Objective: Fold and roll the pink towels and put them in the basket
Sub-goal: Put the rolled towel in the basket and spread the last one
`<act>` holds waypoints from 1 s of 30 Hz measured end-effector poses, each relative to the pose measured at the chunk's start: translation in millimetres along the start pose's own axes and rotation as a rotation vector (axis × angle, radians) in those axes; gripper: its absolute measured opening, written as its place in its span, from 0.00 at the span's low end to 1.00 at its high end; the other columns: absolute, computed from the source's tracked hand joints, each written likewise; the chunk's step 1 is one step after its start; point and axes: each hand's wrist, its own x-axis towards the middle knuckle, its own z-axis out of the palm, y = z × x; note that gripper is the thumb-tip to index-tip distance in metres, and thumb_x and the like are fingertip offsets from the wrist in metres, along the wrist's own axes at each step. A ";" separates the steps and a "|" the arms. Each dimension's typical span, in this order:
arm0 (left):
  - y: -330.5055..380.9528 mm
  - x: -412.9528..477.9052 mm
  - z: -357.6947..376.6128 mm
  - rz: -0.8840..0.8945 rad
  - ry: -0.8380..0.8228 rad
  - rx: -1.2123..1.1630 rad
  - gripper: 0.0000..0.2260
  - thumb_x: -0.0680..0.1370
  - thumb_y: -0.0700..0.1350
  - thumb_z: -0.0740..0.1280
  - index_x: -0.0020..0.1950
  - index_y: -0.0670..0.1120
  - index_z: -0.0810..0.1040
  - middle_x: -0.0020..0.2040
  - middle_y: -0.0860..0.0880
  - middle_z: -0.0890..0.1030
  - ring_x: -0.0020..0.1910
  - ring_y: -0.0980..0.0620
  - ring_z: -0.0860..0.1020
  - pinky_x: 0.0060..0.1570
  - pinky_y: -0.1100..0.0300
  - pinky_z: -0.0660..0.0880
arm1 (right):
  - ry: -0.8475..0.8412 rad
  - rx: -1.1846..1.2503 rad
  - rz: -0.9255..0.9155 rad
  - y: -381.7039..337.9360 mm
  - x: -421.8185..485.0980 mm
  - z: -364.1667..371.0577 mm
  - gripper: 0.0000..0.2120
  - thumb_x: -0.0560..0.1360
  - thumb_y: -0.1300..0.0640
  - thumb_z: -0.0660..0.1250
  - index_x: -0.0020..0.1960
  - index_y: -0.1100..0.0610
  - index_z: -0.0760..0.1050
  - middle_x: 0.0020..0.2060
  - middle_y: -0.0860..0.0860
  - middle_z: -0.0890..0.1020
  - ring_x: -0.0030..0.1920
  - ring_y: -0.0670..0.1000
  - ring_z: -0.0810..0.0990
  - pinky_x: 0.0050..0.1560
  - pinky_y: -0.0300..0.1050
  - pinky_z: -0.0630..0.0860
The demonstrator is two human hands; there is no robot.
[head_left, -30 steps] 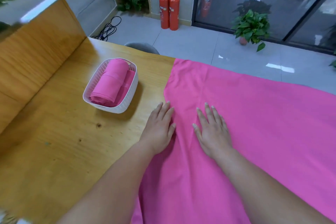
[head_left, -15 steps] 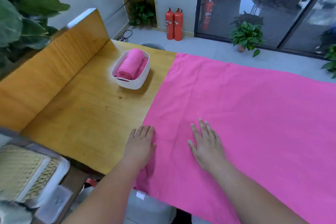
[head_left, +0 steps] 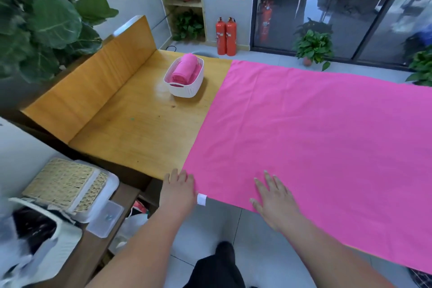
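A large pink towel (head_left: 315,128) lies spread flat over the right part of the wooden table (head_left: 140,128), its near edge hanging past the table front. A small white tag (head_left: 201,199) shows at its near left corner. My left hand (head_left: 178,190) lies flat at that corner, fingers straight, touching the towel's edge. My right hand (head_left: 274,196) presses flat on the towel near its front edge, fingers spread. Further back on the table stands a white basket (head_left: 184,87) holding rolled pink towels (head_left: 184,69).
A wooden partition (head_left: 93,77) runs along the table's left side, with a big leafy plant (head_left: 46,18) behind it. A woven box (head_left: 63,182) and plastic containers sit on a low shelf at the near left. Two fire extinguishers (head_left: 226,36) and potted plants stand on the floor beyond.
Both hands have slid back along the towel toward its near edge, and my view has pulled back from the table. The left hand now sits at the tagged corner.
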 end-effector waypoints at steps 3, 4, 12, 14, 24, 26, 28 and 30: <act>3.0 0.0 -9.7 0.114 -0.032 -0.071 0.28 0.84 0.57 0.60 0.82 0.48 0.61 0.83 0.43 0.60 0.82 0.41 0.58 0.79 0.42 0.58 | -0.019 -0.014 -0.010 -13.3 -6.4 1.6 0.35 0.85 0.35 0.49 0.85 0.48 0.43 0.84 0.54 0.40 0.84 0.60 0.43 0.82 0.61 0.50; 6.3 1.9 -12.3 0.158 -0.063 -0.094 0.30 0.85 0.57 0.59 0.84 0.49 0.57 0.84 0.44 0.56 0.83 0.42 0.55 0.80 0.42 0.56 | -0.024 -0.012 -0.006 -17.8 -5.8 1.7 0.35 0.85 0.35 0.50 0.85 0.48 0.43 0.84 0.54 0.41 0.84 0.61 0.43 0.82 0.61 0.51; -12.9 16.6 -15.7 0.240 -0.133 -0.024 0.25 0.85 0.52 0.58 0.81 0.47 0.61 0.81 0.45 0.65 0.76 0.43 0.68 0.73 0.48 0.65 | -0.128 -0.054 0.019 -43.2 -0.5 6.6 0.35 0.84 0.33 0.50 0.85 0.48 0.50 0.85 0.55 0.45 0.82 0.65 0.49 0.76 0.62 0.66; -23.3 20.5 -15.8 0.250 -0.097 -0.006 0.22 0.85 0.52 0.56 0.79 0.48 0.65 0.75 0.46 0.73 0.71 0.44 0.73 0.69 0.48 0.68 | -0.119 -0.049 0.006 -48.9 2.5 2.0 0.32 0.84 0.34 0.51 0.83 0.47 0.56 0.84 0.55 0.51 0.80 0.64 0.54 0.74 0.61 0.69; -25.2 40.3 -18.7 0.238 -0.126 0.043 0.28 0.86 0.56 0.55 0.84 0.48 0.56 0.80 0.44 0.65 0.76 0.41 0.67 0.73 0.46 0.66 | -0.174 0.044 0.025 -46.0 -11.4 5.4 0.35 0.83 0.32 0.49 0.85 0.44 0.45 0.84 0.49 0.38 0.84 0.62 0.40 0.81 0.65 0.56; -11.3 45.7 -24.9 0.256 -0.084 0.052 0.27 0.85 0.56 0.56 0.82 0.48 0.59 0.76 0.44 0.69 0.73 0.42 0.69 0.71 0.46 0.68 | -0.140 0.087 0.016 -36.6 -13.0 0.6 0.34 0.83 0.32 0.51 0.85 0.43 0.48 0.85 0.48 0.41 0.84 0.59 0.44 0.80 0.63 0.58; 8.1 49.9 -31.8 0.300 -0.057 0.047 0.26 0.85 0.55 0.57 0.82 0.49 0.61 0.77 0.44 0.68 0.74 0.42 0.68 0.71 0.45 0.68 | -0.110 0.122 0.040 -25.3 -16.4 -3.0 0.33 0.84 0.33 0.52 0.84 0.44 0.50 0.85 0.48 0.43 0.84 0.57 0.46 0.80 0.62 0.58; 32.0 51.0 -39.0 0.343 -0.046 0.049 0.26 0.85 0.54 0.56 0.82 0.49 0.60 0.80 0.43 0.64 0.77 0.41 0.66 0.74 0.44 0.66 | -0.082 0.134 0.063 -10.6 -23.1 -6.0 0.33 0.83 0.33 0.52 0.85 0.44 0.50 0.85 0.49 0.44 0.84 0.57 0.46 0.81 0.62 0.57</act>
